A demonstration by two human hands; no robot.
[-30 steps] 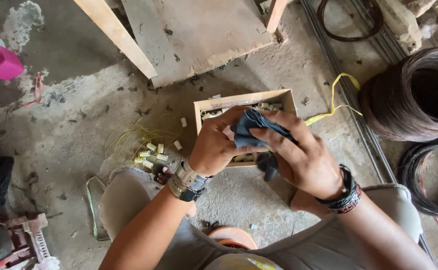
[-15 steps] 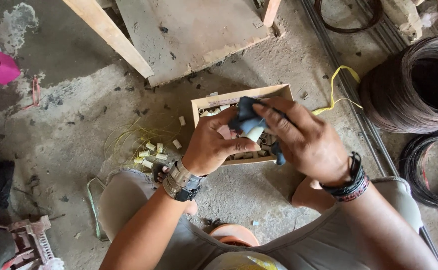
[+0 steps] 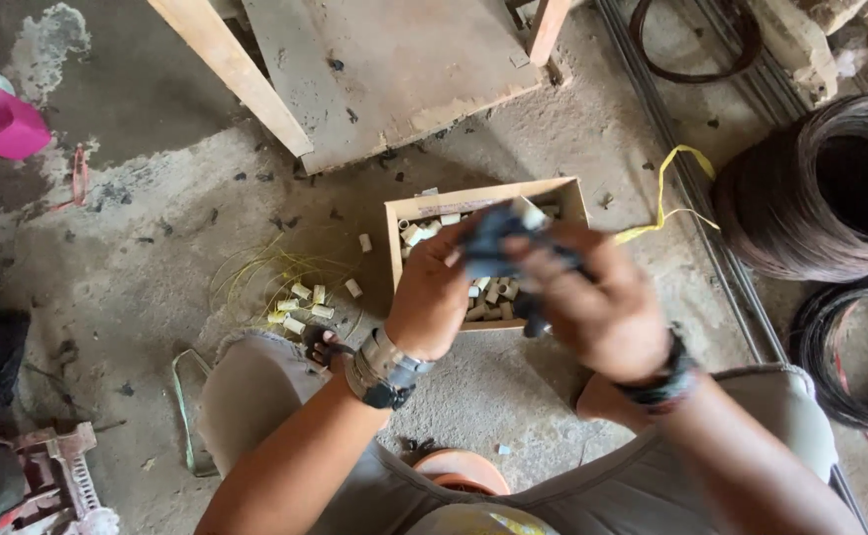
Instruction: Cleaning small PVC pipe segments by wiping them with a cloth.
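Head view: dark cloth (image 3: 493, 248) pinched between left hand (image 3: 432, 302), right hand (image 3: 597, 307).

Hands (image 3: 523, 287) hold cloth (image 3: 493, 248) above box (image 3: 473, 201) of tubes (image 3: 488, 297).

A rough concrete floor (image 3: 137, 248) is carrying a shallow wooden box (image 3: 406, 210) of pale short tube pieces at its middle, loose tube pieces (image 3: 300, 305) and yellow wire (image 3: 255, 263) lying just left of it, a wooden plank (image 3: 231, 74) above, and a dark wire coil (image 3: 810, 188) sitting at the right edge.
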